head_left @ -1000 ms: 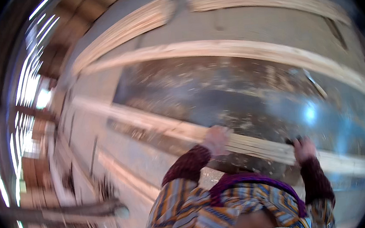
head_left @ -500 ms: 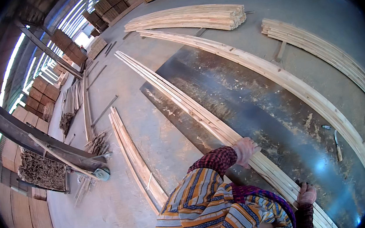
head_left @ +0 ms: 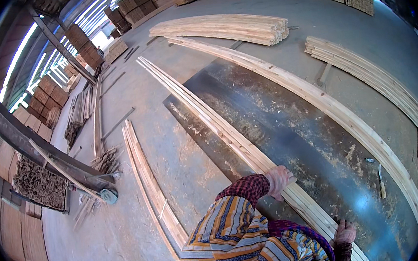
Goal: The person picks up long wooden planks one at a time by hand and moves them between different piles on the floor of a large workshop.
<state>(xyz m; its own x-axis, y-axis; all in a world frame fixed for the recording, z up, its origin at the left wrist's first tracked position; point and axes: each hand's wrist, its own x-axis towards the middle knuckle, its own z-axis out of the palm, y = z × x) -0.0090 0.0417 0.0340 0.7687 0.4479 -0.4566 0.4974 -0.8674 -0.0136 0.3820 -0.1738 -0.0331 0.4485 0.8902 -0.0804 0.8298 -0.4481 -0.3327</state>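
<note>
The long wooden slats run away up-left — left hand closed on them mid-length, right hand gripping their near end.

Timber yard shed, stacked lumber piles on concrete floor, long wooden slats, plank stacks along walls

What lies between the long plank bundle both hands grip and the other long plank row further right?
In the head view, only the dark metal sheet, strewn with sawdust, lies between the plank bundle and the plank row.
</note>
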